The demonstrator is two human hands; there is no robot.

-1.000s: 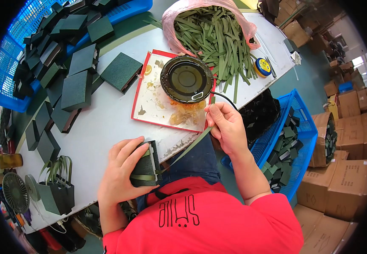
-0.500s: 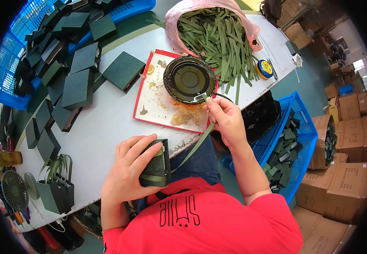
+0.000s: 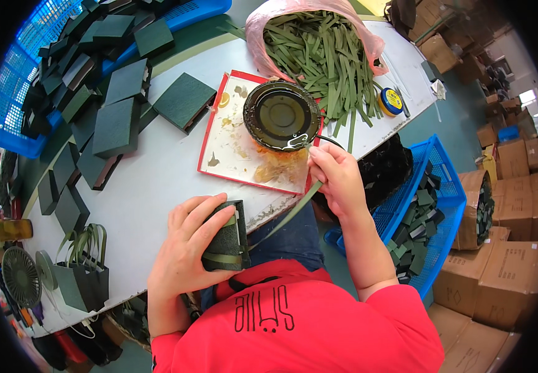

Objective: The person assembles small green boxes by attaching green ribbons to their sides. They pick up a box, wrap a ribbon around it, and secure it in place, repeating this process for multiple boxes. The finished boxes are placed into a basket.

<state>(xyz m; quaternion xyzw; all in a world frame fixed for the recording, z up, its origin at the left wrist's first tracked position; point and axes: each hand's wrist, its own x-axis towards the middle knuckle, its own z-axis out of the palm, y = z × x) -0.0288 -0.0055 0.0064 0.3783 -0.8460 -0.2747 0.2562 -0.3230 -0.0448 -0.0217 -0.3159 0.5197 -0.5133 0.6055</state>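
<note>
My left hand (image 3: 191, 236) is closed around a small dark green box (image 3: 227, 239), held at the table's near edge in front of my chest. A green ribbon (image 3: 291, 214) runs from the box up to my right hand (image 3: 337, 177), which pinches its far end between thumb and fingers. Those fingertips are beside the lower right rim of a round black pot (image 3: 281, 116) of dark, shiny liquid. Under the pot lies a white board (image 3: 232, 158) with a red border, stained with amber drips.
A pink plastic bag (image 3: 258, 46) full of green ribbon strips (image 3: 325, 56) stands behind the pot. Several dark green boxes (image 3: 117, 127) are piled at left by a blue crate (image 3: 2, 118). A blue basket (image 3: 446, 180) and cartons (image 3: 511, 273) stand at right.
My right hand has drawn slightly back and right from the pot's rim, bringing the ribbon end with it. The left hand still holds the box, nearly unmoved.
</note>
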